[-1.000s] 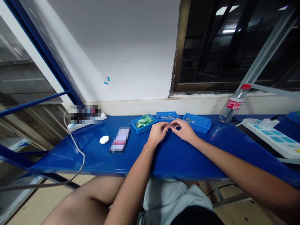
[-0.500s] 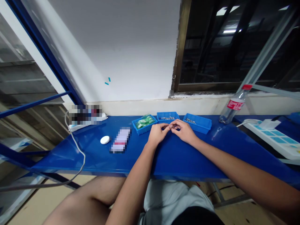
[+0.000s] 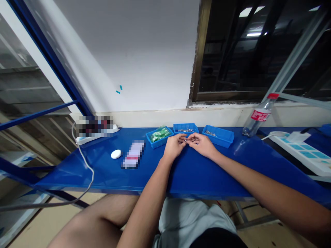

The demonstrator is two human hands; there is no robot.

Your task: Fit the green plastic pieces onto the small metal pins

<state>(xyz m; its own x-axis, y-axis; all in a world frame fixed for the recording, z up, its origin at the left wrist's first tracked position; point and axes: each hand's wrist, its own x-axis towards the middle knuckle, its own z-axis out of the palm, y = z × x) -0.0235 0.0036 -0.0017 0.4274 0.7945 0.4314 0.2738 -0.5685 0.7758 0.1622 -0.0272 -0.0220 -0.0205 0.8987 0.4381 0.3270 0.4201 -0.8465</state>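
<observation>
My fingertips close in a narrow pinch from both sides: the thumb and fingers of my left hand and those of my right hand come together on a small shiny piece. It sits right between them, over the blue tabletop, mostly covered by my fingers, so I cannot tell its shape. My other fingers curl loosely in.

Just beyond my fingertips is the middle blue bin, with slim metal parts lying in it. Beyond and to the left of my fingers, a second blue bin stands at a slant, filled with green plastic packets. Beyond and to the right, the third blue bin holds small metal pieces gathered toward its left end.

Farther left of my fingers lies a flat oblong item, blurred by pixels, and next to it a white rounded case. Farther out on that side are a white power strip, partly pixelated, and a pale cable that droops over the table edge.

Well to the right of my fingers stands a clear plastic bottle with a red cap and label; past it lies another power strip with blue socket panels.
</observation>
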